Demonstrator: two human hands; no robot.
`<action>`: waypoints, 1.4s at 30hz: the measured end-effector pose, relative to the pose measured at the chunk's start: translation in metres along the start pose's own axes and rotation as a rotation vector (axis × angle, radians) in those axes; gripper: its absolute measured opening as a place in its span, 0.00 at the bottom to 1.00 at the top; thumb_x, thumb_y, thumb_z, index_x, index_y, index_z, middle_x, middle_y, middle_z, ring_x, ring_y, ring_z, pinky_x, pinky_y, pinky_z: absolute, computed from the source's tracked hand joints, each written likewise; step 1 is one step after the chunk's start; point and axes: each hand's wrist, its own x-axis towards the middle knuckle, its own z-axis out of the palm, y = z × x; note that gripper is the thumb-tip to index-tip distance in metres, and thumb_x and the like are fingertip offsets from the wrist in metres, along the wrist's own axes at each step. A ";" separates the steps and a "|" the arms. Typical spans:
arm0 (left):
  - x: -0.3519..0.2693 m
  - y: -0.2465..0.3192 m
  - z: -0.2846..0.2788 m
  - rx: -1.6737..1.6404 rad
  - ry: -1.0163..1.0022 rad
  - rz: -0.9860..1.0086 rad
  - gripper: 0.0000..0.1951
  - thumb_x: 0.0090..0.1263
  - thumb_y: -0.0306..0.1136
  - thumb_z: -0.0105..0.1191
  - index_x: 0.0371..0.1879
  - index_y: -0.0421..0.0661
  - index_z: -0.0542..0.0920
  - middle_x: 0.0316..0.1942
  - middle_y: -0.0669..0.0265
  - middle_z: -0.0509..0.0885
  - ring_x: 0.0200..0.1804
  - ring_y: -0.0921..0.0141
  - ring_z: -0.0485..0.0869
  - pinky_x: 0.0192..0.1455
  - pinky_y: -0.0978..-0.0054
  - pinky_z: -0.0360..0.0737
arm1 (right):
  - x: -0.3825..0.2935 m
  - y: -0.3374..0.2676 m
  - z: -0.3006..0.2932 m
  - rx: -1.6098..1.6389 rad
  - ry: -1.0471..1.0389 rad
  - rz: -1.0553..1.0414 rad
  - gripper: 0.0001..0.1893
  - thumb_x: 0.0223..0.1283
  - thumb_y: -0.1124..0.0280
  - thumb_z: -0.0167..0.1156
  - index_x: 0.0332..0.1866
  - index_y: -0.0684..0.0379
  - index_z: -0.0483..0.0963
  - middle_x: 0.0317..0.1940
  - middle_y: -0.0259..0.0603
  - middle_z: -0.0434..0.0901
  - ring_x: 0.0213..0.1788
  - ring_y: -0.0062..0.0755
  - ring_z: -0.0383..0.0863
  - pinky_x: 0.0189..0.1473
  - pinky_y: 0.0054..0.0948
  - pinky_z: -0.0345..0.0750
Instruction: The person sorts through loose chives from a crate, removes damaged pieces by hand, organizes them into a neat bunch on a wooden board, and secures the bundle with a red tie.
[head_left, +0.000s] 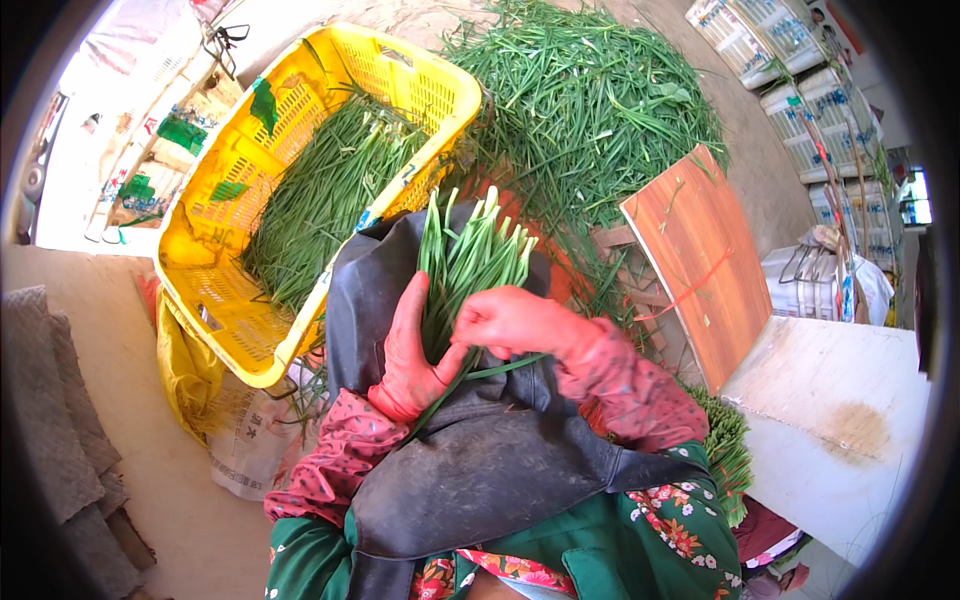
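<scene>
A bunch of green chives (469, 262) lies over my lap, its pale cut ends pointing away from me. My left hand (416, 360), in a coral rubber glove, holds it from the left, with the fingers along its side and the thumb across the front. Over the lower part of the bunch, my right hand (517, 322) is bent inward in a matching glove. Its fingertips come together close to my left thumb; whether anything is pinched there is hidden. One loose leaf sticks out below the right hand. A dark apron (487, 480) covers my lap.
At the left, a yellow plastic crate (300, 356) holds chives. A large chive heap (592, 105) lies ahead. Right of me are an upright wood-grain board (705, 262), a white panel (817, 397) and more bundled greens (720, 435). White crates (825, 112) stand farther back.
</scene>
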 end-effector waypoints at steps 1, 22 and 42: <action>0.003 0.002 -0.002 -0.025 -0.041 0.000 0.44 0.60 0.38 0.63 0.71 0.35 0.54 0.69 0.45 0.62 0.71 0.53 0.63 0.72 0.63 0.60 | -0.017 -0.008 -0.011 0.102 -0.149 0.062 0.11 0.61 0.65 0.55 0.33 0.62 0.79 0.21 0.37 0.81 0.18 0.21 0.76 0.18 0.23 0.68; 0.013 0.005 0.015 0.450 -0.281 -0.011 0.35 0.58 0.32 0.59 0.68 0.45 0.64 0.67 0.47 0.63 0.67 0.41 0.61 0.69 0.52 0.62 | 0.104 0.068 -0.086 -1.013 0.597 -0.178 0.11 0.54 0.63 0.59 0.25 0.60 0.78 0.29 0.50 0.81 0.34 0.50 0.83 0.37 0.45 0.79; 0.045 0.020 -0.024 0.334 -0.004 0.212 0.38 0.54 0.35 0.66 0.66 0.40 0.66 0.61 0.46 0.70 0.63 0.45 0.69 0.67 0.55 0.66 | 0.117 0.002 -0.119 -0.018 0.057 -0.110 0.13 0.59 0.68 0.59 0.47 0.61 0.80 0.38 0.35 0.83 0.36 0.21 0.81 0.35 0.23 0.80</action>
